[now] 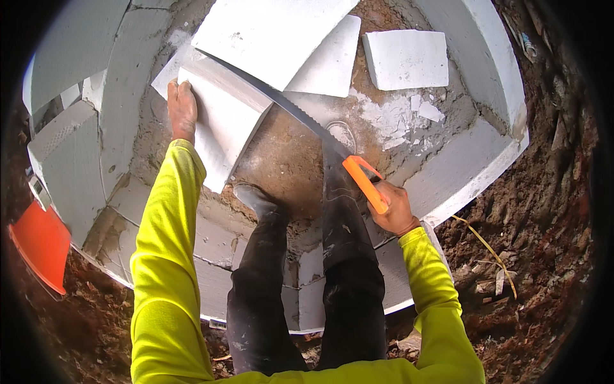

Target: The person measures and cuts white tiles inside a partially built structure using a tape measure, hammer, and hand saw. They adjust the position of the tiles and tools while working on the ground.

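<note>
A handsaw point(299, 114) with a long toothed blade and an orange handle slants across the middle of the view. My right hand point(392, 208) is closed round its handle. The far part of the blade lies along the upper edge of a white building block point(224, 131), partly beneath an overhanging white slab point(268, 35). On the block's left edge rests my left hand point(182, 110), fingers together and gripping it. The block stands tilted in front of my left boot. Whether the teeth have cut into it cannot be made out.
Low walls of pale blocks point(457, 160) surround me. Another white block point(407, 59) lies at the far right, near white broken flakes point(430, 111). An orange sheet-like thing point(41, 243) is outside the wall at left. Brown soil point(550, 211) lies beyond the right wall.
</note>
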### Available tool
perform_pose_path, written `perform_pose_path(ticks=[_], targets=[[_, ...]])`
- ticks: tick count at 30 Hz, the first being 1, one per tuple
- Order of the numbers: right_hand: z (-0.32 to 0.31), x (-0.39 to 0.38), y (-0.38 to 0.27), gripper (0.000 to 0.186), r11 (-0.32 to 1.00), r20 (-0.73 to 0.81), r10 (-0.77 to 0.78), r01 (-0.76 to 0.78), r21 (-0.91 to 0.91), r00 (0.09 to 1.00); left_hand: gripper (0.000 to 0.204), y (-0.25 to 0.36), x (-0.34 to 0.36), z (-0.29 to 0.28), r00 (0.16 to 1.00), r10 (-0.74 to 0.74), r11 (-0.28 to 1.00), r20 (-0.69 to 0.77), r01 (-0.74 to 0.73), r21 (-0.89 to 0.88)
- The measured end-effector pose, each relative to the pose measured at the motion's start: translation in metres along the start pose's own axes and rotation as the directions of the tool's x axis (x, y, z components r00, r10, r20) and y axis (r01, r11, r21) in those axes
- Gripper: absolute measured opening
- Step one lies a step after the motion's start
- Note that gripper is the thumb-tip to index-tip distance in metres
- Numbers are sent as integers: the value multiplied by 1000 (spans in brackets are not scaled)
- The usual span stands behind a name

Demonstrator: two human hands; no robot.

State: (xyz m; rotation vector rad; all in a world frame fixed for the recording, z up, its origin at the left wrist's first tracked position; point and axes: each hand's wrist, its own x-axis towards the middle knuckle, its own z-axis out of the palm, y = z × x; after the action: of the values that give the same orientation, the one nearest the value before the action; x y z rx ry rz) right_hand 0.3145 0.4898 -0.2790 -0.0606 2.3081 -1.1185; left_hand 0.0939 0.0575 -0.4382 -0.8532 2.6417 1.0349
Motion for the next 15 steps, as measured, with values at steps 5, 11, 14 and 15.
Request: perform_pose_path(ticks=[5,11,14,15], targets=[[-49,-81,-18,36,997,77,44,-48,59,996,67,25,16,-25,997,31,999,69,-30,-24],[-69,-118,-56,15,993,17,93,-94,78,996,79,70,-68,-41,873,144,982,466,-183,39],[-64,-127,-75,15,983,-8,148,-146,108,989,89,82,-102,-30,790,254,903,557,-401,157],[-63,-133,-79,16,990,-12,125,-124,61,992,90,89,-102,-28,778,225,886,587,-413,209]])
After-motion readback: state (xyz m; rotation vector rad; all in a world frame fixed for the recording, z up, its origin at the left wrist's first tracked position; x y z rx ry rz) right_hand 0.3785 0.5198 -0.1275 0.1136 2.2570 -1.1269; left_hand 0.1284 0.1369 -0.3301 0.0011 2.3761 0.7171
